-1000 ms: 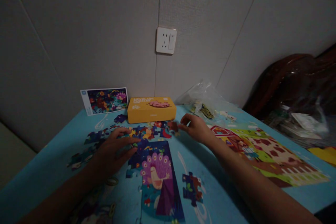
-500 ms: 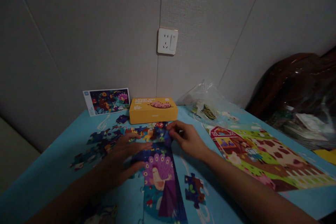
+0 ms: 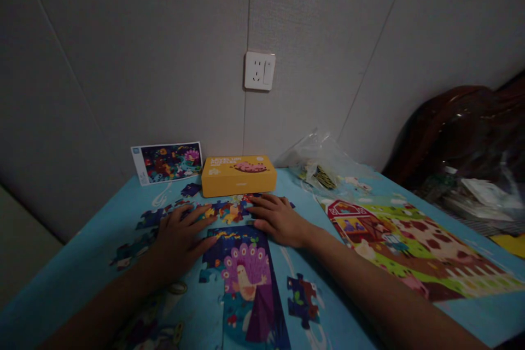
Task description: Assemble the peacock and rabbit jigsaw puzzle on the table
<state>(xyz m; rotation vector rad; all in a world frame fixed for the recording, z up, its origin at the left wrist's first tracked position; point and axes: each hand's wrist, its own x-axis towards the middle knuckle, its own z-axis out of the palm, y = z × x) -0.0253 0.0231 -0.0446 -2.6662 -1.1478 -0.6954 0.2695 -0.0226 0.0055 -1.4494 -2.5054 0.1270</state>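
Note:
Joined puzzle pieces showing a pink and purple peacock [image 3: 248,279] lie in front of me. My left hand [image 3: 180,238] is spread flat over loose pieces left of the peacock, fingers apart, holding nothing. Near the yellow box, my right hand [image 3: 276,220] rests palm down with its fingers spread, over the right end of a row of colourful pieces [image 3: 228,212]. Its palm hides whatever lies beneath. A few joined dark blue and brown pieces [image 3: 302,299] sit to the right of the peacock.
A yellow puzzle box [image 3: 240,176] and a picture card [image 3: 168,163] stand by the wall. Right of them lies a clear plastic bag [image 3: 322,169]. A farm puzzle [image 3: 414,246] covers the right side of the blue table [image 3: 88,254]. More pieces [image 3: 131,249] lie at left.
My right hand has opened from a pinch on a dark piece and now lies flat. My left hand has drawn back slightly leftward, uncovering more of the pieces above the peacock.

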